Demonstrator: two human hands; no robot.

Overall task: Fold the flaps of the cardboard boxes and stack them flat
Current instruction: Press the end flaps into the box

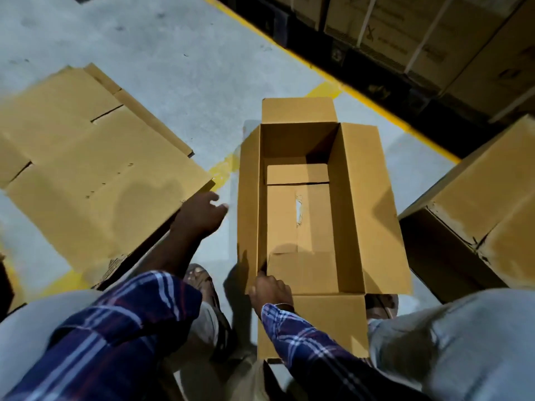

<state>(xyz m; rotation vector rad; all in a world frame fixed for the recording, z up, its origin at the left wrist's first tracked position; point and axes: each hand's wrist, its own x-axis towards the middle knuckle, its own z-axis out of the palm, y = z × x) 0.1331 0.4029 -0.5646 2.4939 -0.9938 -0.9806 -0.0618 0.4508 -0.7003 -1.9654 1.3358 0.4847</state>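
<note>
An open cardboard box point(344, 204) stands on the floor between my feet, its four top flaps spread outward and its bottom flaps lying inside. My right hand point(270, 290) grips the near left corner of the box where the near flap meets the left wall. My left hand point(202, 211) hovers with loosely spread fingers between the box's left flap and a stack of flattened boxes point(86, 169) on the left, holding nothing.
A closed cardboard box point(486, 198) stands close on the right. Strapped cartons point(419, 33) sit on a dark pallet at the back right, behind a yellow floor line point(289, 53). Grey concrete floor point(144, 39) stretches ahead.
</note>
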